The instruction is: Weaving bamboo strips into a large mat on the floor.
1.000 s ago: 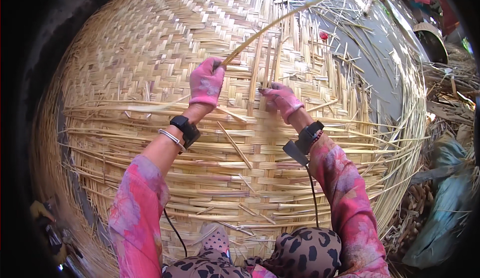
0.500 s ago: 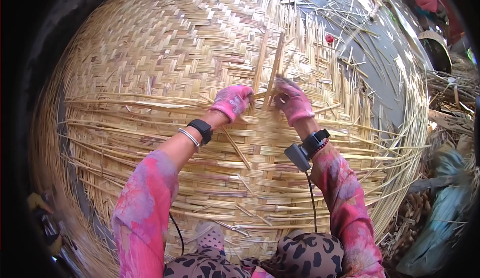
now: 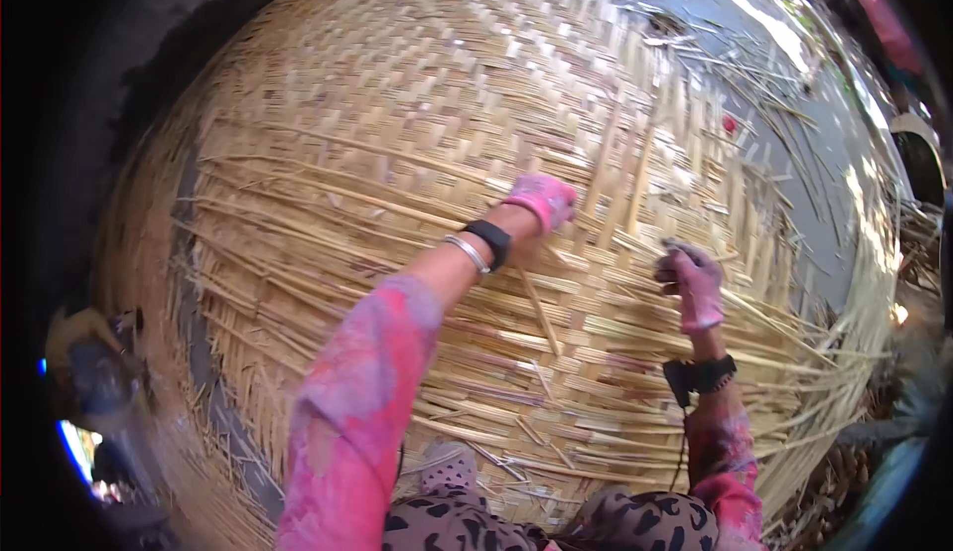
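Note:
A large woven mat of pale cane strips (image 3: 417,84) fills the view, with long loose strips lying crosswise on its lower half and upright ends along its right side. My left hand (image 3: 544,204), in a pink glove, is curled down at the weave in the centre; its fingertips are hidden and blurred, so what they grip is unclear. To its right and lower, my right hand (image 3: 693,283), gloved in pink with darkened fingers, is closed at some pale strips; I cannot make out which it holds. My shoe (image 3: 452,467) rests on the mat below.
Grey ground (image 3: 804,204) with scattered strips borders the mat on the right, near a small red object (image 3: 730,124). Beyond are pink cloth (image 3: 888,25), a round dark container (image 3: 918,164), a stick pile (image 3: 913,243) and bluish plastic (image 3: 893,482). Blurred objects sit at lower left.
The view has shifted. My left hand has come down and rightward to the weave; the long raised strip it held is no longer visible. My right hand has moved rightward and lower.

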Demonstrator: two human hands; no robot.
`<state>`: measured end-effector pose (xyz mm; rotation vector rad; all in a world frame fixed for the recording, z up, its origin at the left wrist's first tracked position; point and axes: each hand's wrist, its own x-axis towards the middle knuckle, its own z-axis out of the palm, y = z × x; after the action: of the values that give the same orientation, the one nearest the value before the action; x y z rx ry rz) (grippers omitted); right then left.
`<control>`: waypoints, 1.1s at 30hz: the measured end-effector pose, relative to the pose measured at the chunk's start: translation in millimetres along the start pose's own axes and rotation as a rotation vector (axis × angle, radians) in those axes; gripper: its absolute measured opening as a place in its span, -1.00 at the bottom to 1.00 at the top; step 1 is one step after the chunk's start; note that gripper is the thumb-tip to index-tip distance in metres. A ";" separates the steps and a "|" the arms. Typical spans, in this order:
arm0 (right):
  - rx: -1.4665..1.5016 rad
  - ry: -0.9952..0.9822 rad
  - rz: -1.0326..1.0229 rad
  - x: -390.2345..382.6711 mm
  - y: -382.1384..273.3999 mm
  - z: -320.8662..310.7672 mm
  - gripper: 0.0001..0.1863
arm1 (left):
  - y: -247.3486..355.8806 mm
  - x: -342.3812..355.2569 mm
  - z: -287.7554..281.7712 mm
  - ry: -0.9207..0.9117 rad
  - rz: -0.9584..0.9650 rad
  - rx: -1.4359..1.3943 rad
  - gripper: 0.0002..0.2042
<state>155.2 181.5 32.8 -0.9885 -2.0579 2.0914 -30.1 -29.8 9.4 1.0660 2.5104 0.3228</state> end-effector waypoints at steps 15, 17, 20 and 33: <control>-0.939 0.022 -0.458 53.7 41.0 -14.5 -0.79 | 24.1 -15.9 5.3 0.005 0.103 0.075 -0.84; -0.890 0.027 -0.462 56.7 42.2 -19.4 -0.80 | 11.0 -5.9 16.4 0.026 0.020 0.003 -0.80; -0.808 -0.005 -0.394 59.3 40.5 -27.3 -0.83 | 1.2 -8.3 15.6 -0.007 -0.004 -0.058 -0.76; -0.625 -0.050 -0.078 44.4 24.2 -69.7 -0.72 | -4.2 1.1 27.9 0.025 -0.057 -0.175 -0.69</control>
<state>161.5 260.5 -1.0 -0.8805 -2.7968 1.4607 -21.3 -30.3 -17.3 0.9261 2.4757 0.5309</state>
